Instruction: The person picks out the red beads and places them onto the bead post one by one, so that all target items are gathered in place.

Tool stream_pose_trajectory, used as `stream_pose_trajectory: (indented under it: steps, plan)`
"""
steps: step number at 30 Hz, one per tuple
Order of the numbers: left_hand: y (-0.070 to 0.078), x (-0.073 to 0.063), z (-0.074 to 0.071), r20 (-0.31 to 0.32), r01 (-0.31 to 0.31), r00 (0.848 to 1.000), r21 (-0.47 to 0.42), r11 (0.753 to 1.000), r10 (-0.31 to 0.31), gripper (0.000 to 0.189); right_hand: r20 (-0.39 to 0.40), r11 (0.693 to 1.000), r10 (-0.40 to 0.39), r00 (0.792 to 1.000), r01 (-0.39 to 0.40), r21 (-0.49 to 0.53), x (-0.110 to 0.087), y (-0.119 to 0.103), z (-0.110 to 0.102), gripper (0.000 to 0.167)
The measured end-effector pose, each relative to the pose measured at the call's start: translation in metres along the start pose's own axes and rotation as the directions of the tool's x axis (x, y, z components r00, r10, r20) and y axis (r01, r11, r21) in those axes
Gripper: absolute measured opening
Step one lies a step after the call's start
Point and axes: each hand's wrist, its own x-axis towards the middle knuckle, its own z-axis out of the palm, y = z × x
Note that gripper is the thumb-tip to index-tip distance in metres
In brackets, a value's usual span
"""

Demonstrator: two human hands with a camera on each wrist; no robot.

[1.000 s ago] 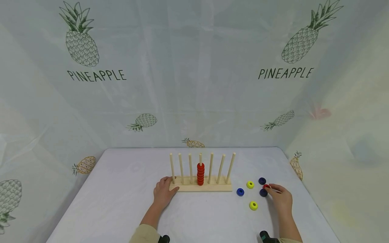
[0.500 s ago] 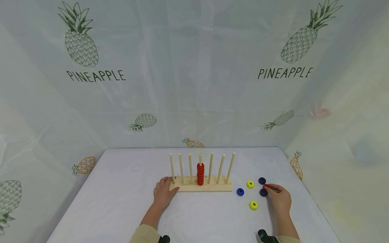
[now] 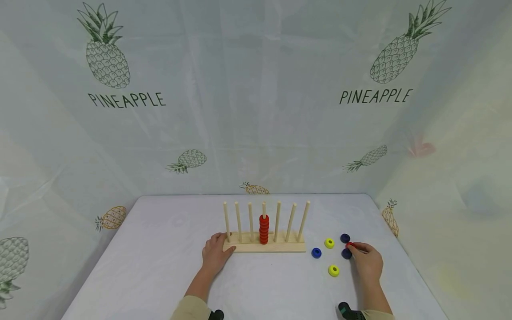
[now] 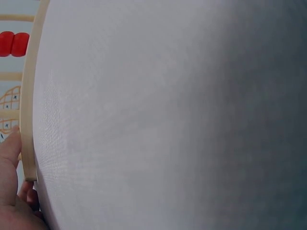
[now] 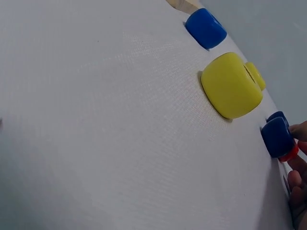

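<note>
A wooden peg stand (image 3: 268, 249) with several upright pegs sits on the table. Its middle peg carries a stack of red rings (image 3: 264, 230). My left hand (image 3: 214, 254) grips the left end of the base, thumb at the front; the left wrist view also shows the hand (image 4: 10, 177) at the base's end (image 4: 29, 158). To the right of the stand, my right hand (image 3: 368, 262) pinches a red ring (image 3: 350, 245) between thumb and fingertips. This red ring (image 5: 289, 154) is partly hidden behind a dark blue ring (image 5: 277, 137) in the right wrist view.
Near my right hand lie two dark blue rings, one behind (image 3: 345, 238) and one in front (image 3: 346, 254). Farther left are a blue ring (image 3: 316, 253), a yellow ring (image 3: 329, 243) and a nearer yellow ring (image 3: 334, 270). A pineapple-print cloth (image 3: 256, 111) hangs behind the table.
My right hand has shifted very slightly left, with its fingertips still at the red ring. The left hand and the peg stand have stayed put.
</note>
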Motion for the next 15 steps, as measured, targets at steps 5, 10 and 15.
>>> stream_pose_trajectory:
  steps: [5, 10, 15]
  plan:
    - [0.001, 0.001, 0.000, -0.006, -0.010, 1.000, 0.016, 1.000, 0.010, 0.051, -0.004, 1.000, 0.002, 1.000, -0.002, 0.009, -0.002, -0.002, -0.001, 0.034]
    - [0.002, 0.000, -0.001, -0.007, -0.013, 1.000, 0.020, 1.000, 0.013, 0.051, -0.009, 1.000, 0.002, 1.000, -0.002, 0.026, -0.006, -0.009, -0.004, 0.033]
    - [0.004, -0.001, -0.003, -0.007, -0.008, 1.000, 0.012, 1.000, 0.008, 0.050, -0.002, 0.999, -0.001, 1.000, 0.001, 0.039, -0.010, -0.014, -0.006, 0.035]
